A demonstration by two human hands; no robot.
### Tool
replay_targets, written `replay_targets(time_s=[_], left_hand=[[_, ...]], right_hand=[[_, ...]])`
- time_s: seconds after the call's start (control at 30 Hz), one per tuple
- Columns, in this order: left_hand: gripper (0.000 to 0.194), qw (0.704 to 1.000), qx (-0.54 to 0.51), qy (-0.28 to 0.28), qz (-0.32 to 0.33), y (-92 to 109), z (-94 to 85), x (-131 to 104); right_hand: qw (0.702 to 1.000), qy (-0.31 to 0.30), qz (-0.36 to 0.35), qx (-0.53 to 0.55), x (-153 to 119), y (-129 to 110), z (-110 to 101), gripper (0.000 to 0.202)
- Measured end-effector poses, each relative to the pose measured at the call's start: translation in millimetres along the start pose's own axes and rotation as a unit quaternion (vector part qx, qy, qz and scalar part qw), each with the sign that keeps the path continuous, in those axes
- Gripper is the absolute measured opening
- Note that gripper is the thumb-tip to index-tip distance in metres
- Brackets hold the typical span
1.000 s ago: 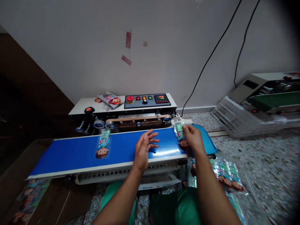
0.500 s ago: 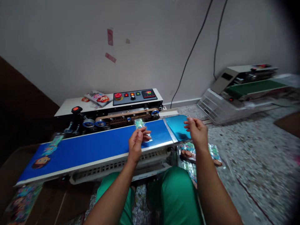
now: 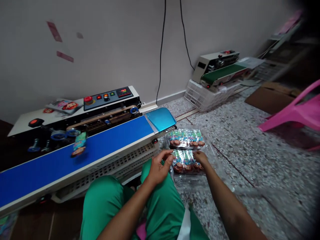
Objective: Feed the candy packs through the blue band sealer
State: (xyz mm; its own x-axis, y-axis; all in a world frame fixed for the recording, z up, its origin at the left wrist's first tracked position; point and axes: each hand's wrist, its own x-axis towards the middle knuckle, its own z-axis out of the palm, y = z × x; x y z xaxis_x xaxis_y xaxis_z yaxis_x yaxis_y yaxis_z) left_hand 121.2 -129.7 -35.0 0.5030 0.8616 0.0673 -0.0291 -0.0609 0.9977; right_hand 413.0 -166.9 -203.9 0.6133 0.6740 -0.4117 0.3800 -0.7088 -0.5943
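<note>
Two rows of glossy packets lie on the floor (image 3: 240, 150), just beyond the right end of the blue belt (image 3: 112, 136) and lower than it: a near row (image 3: 185, 163) and a far row (image 3: 186, 138), with clear plastic (image 3: 180, 182) around and beneath them. One lone packet (image 3: 79, 145) sits on the blue belt, toward its back edge, close beside the rollers (image 3: 73, 132) of the sealing machine (image 3: 136, 93) that runs along behind the belt.

Several things could go wrong. Packets within each row appear pressed close together, so a pinch there might lift two at once or drag neighbours out of line. Their film looks slick, and a light hold could let one slip. The loose plastic might bunch up if a finger snagged it. On the blue belt, the lone packet lies a little aslant with neither hand near it; if its top end met the rollers crooked, it could crease or seal unevenly.

As for the grip, the left hand (image 3: 159, 169) is partly open, thumb and fingers a narrow gap apart, at the near row's belt-side end; it appears to hold nothing. The right hand (image 3: 201, 158) reaches to the opposite end of that row, fingers bent down at the packets; their tips are hidden, so whether this grip has closed on one I cannot tell.
</note>
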Motion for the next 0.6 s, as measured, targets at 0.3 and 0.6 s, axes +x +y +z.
replay_targets(time_s=[0.3, 0.6], left_hand=[[0.033, 0.998, 0.051, 0.02, -0.024, -6, 2.4, 5], [0.03, 0.993, 0.111, 0.019, -0.022, -8, 4.9, 3]], right_hand=[[0.986, 0.013, 0.043, -0.162, 0, 41, 52, 0.042], [0.98, 0.022, 0.038, -0.196, -5, 28, 80, 0.048]])
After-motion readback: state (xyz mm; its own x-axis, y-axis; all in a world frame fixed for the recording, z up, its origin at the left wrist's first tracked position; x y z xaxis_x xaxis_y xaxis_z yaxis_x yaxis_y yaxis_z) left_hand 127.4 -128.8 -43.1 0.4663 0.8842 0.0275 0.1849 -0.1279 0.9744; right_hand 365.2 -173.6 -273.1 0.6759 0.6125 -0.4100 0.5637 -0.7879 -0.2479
